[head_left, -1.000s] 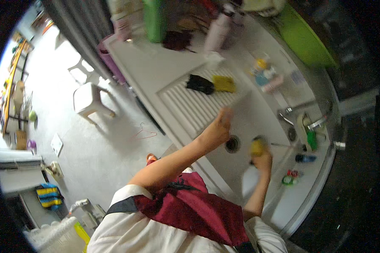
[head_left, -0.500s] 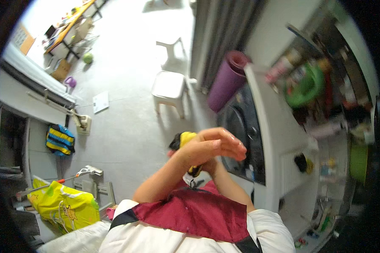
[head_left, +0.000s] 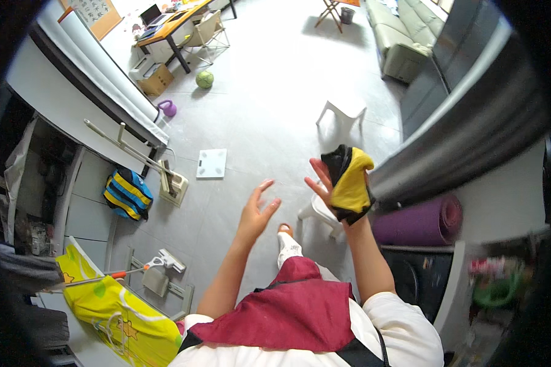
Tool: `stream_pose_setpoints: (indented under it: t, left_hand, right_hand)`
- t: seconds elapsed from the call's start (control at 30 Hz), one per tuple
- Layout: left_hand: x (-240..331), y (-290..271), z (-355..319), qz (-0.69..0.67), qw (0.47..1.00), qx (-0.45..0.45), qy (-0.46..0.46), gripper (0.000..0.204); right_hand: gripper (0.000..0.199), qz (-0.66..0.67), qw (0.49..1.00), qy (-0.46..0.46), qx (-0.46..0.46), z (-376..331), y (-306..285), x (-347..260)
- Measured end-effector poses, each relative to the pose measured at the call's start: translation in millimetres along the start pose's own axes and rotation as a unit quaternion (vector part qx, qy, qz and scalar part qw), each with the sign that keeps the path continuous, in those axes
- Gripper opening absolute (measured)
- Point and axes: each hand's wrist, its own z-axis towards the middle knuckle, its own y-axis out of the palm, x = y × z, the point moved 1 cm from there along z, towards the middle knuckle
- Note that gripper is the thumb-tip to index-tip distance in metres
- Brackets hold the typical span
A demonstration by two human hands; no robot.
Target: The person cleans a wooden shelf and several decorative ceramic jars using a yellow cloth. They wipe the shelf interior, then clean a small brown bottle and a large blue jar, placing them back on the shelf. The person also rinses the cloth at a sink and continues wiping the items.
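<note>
A soft, crumpled piece of yellow-and-black fabric [head_left: 354, 183] is lying against the right hand [head_left: 326, 188], covering much of it while some spread fingers are poking out on the left. Its bright yellow middle is bulging and creasing; black portions are running along its upper left and bottom. It is hanging above the floor [head_left: 260, 140].

A sofa [head_left: 399, 44], curtain [head_left: 465, 144], bathroom scale [head_left: 212, 164] — this is a home.
</note>
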Motion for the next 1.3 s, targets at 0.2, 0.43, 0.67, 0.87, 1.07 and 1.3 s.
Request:
stream_pose_setpoints:
  t: [0.2, 0.43, 0.67, 0.87, 1.07, 1.3]
  left_hand:
    - [63.0, -84.1, 156.4, -0.061, 0.997, -0.024, -0.033, 0.054]
    - [69.1, -201.2, 342.8, 0.168, 0.959, 0.225, 0.022, 0.031]
    - [126.2, -301.3, 580.4, 0.576, 0.728, 0.252, 0.275, 0.025]
    - [172.1, -329.9, 818.6, -0.03, 0.994, 0.082, -0.065, 0.02]
    - [111.6, -340.0, 1081.1, -0.618, 0.783, -0.002, -0.066, 0.049]
    - [114.3, -370.8, 1258.5, -0.417, 0.885, -0.031, -0.207, 0.08]
  right_hand:
    - [0.055, -0.316, 0.936, 0.101, 0.12, 191.2, -40.1, 16.6]
    - [0.051, -0.598, 0.771, 0.196, -0.094, 438.6, -53.6, 28.8]
    - [0.05, -0.828, 0.554, 0.068, -0.054, 660.2, -100.8, -39.9]
    - [0.056, -0.7, 0.698, 0.148, 0.008, 835.5, -83.1, -138.5]
    - [0.042, -0.376, 0.904, 0.159, 0.124, 1034.8, -152.4, -211.3]
    - [0.049, -0.475, 0.852, 0.199, 0.094, 1277.9, -167.2, -247.4]
